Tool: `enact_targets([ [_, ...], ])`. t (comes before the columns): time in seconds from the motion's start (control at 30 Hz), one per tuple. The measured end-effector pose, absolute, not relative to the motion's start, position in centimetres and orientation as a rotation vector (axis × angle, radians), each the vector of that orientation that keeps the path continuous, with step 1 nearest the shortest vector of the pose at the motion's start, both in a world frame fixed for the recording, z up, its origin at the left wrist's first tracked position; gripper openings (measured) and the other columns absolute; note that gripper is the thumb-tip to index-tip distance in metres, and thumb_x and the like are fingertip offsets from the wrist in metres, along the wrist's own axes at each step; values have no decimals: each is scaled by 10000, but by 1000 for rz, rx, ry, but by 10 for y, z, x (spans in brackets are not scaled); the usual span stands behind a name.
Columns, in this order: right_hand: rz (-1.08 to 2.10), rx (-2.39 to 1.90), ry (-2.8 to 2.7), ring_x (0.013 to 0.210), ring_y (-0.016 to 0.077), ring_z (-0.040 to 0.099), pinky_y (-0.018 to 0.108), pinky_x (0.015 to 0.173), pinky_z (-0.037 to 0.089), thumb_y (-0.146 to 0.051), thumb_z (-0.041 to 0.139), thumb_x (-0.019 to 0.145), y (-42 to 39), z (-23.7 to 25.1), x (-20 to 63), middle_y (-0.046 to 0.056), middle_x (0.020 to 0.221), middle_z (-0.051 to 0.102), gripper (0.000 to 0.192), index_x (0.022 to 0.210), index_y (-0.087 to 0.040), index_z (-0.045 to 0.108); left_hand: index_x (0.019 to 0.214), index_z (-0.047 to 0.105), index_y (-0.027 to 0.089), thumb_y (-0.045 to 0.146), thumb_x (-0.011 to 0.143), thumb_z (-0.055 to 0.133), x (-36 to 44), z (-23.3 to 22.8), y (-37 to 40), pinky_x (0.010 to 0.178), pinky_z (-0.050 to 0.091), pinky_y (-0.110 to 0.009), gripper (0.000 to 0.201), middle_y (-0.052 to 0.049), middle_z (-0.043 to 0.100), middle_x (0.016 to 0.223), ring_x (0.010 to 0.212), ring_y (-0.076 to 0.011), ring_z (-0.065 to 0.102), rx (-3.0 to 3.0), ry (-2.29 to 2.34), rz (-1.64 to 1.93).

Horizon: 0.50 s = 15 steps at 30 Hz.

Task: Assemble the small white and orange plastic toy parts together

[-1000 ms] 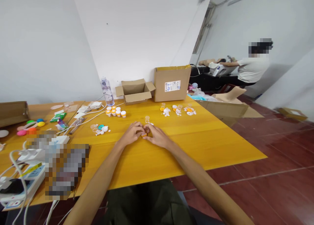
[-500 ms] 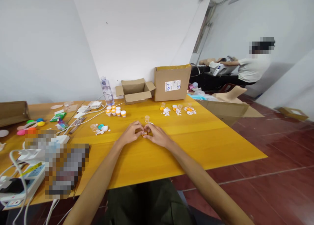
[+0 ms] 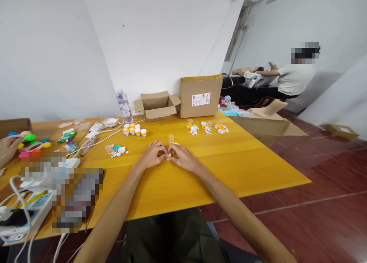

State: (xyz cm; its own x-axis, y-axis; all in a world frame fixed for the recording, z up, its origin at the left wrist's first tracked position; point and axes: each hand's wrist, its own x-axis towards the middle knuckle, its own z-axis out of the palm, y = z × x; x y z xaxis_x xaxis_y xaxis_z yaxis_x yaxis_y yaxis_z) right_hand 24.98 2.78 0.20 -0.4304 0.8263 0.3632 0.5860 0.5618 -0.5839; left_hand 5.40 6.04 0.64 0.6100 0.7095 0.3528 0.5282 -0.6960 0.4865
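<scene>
Small orange-and-white piece [image 3: 168, 155] is out over the middle of the table [image 3: 229, 163], left hand [image 3: 151, 156] and right hand [image 3: 185, 158] together, fingertips pinched on it from both sides. Just past the knuckles there's a clear cup [image 3: 171, 138]. Capped jars [image 3: 137, 132] sit bunched off the left hand, with a loose heap around a teal ring [image 3: 117, 148] nearer. Plenty of elbow room on the right: bare wood all the way to the slanting right edge and the front edge. Left's tighter, power strip [image 3: 43, 202] and cables there, plus somebody else's hand [image 3: 7, 150] by colourful balls [image 3: 30, 137].
</scene>
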Motion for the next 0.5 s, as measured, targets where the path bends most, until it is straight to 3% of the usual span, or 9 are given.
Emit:
enact_targets([
  [0.5, 537, -1102, -2179, 833, 164, 593, 277, 773, 463, -179, 642, 825, 27, 5, 249, 11, 898, 630, 110, 890, -226, 567, 762, 677, 219, 169, 815, 617, 54, 6, 62, 957, 372, -399, 94, -24, 616, 942, 997, -216, 529, 2428, 1051, 710],
])
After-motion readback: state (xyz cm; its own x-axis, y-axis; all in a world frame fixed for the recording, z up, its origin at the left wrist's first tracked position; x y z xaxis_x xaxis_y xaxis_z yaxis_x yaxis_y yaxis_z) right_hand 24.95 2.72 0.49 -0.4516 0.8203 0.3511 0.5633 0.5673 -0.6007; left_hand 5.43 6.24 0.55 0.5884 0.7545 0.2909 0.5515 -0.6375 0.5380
